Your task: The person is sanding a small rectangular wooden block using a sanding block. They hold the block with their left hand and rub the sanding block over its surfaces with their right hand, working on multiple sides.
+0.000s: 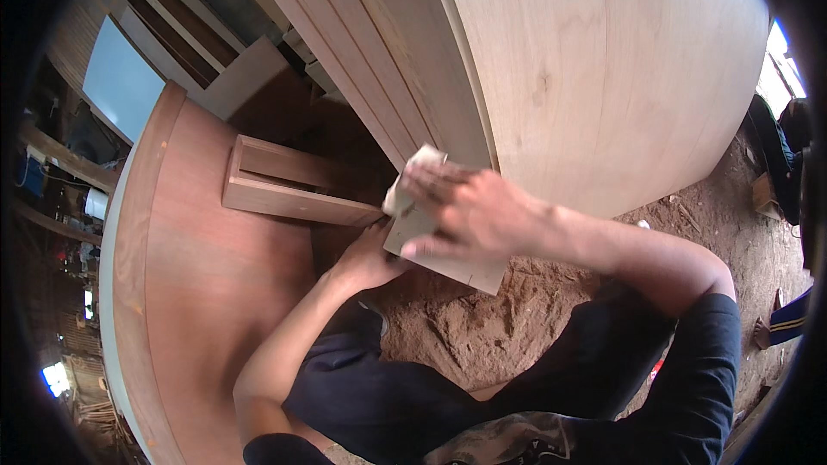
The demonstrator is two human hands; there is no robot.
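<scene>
My right hand (462, 210) is pressed with spread fingers on a folded pale sheet (420, 165), possibly sandpaper, over a light wooden board (481, 274). The hand is slightly blurred. My left hand (375, 258) grips the near left edge of the same board; its fingertips are partly hidden beneath it. Just left of the board lies an open rectangular wooden frame (291, 200), its right end close to my left hand. The frame rests against a large reddish wooden panel (213, 258).
A big pale plywood panel (601, 64) rises in front, beside a grooved wooden piece (362, 32). Sawdust-covered ground (465, 336) shows between my legs. Another person's foot (762, 332) is at the far right, near a small wooden block (764, 197).
</scene>
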